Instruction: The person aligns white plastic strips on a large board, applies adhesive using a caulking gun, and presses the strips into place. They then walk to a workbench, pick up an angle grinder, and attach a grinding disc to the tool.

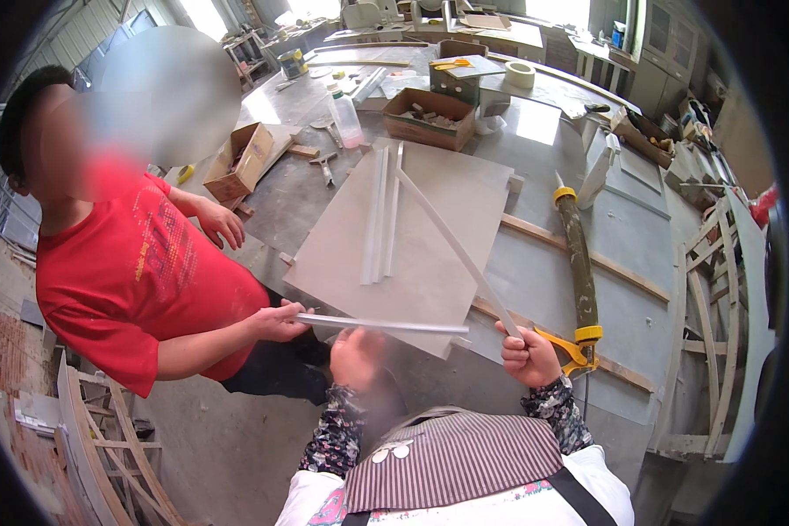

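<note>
My right hand (pixel 531 358) is closed around the near end of a long, thin pale strip (pixel 451 241), which slants away over a flat grey-beige panel (pixel 333 254). Beside the panel's near edge my left hand (pixel 357 358) is smeared by motion, so its fingers do not show clearly. Just beyond it runs a shiny metal strip (pixel 386 325), held at its left end by a co-worker's hand (pixel 280 323). Whether my left hand touches that strip I cannot tell. Several more narrow strips (pixel 379 219) lie side by side on the panel.
A caulking gun (pixel 579 263) with yellow ends lies right of my right hand, by wooden battens (pixel 627 276). Cardboard boxes (pixel 430 118), a tape roll (pixel 520 74) and a plastic bottle (pixel 346 120) stand farther back. A co-worker in a red shirt (pixel 167 272) stands at left.
</note>
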A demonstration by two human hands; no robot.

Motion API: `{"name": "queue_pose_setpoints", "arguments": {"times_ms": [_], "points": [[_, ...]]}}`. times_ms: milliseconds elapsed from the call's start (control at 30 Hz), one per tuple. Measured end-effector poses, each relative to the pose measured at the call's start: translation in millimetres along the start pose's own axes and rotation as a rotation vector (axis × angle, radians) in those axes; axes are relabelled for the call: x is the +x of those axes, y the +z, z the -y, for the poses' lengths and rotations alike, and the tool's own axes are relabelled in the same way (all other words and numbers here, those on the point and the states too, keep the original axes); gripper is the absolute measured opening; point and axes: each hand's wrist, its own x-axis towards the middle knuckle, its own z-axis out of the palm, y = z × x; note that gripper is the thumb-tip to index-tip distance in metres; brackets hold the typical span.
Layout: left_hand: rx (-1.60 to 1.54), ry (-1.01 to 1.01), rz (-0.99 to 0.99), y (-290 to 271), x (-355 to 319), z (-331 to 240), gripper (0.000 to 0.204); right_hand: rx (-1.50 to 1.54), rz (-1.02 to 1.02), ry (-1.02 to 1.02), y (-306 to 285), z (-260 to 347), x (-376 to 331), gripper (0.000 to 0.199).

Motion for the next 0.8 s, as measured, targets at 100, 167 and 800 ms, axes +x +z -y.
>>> {"name": "queue_pose_setpoints", "arguments": {"times_ms": [100,167,800], "points": [[0.037,0.063,0.01,9,24,-9,0.005,0.115,0.057,0.008,-4,1,-4,0.033],[0.088,0.127,0.022,17,38,-15,0.007,0.145,0.038,-0.007,-7,2,-8,0.033],[1.317,0.866,-0.023,39,98,-12,0.024,-0.113,0.115,0.12,50,-4,39,0.034]]}}
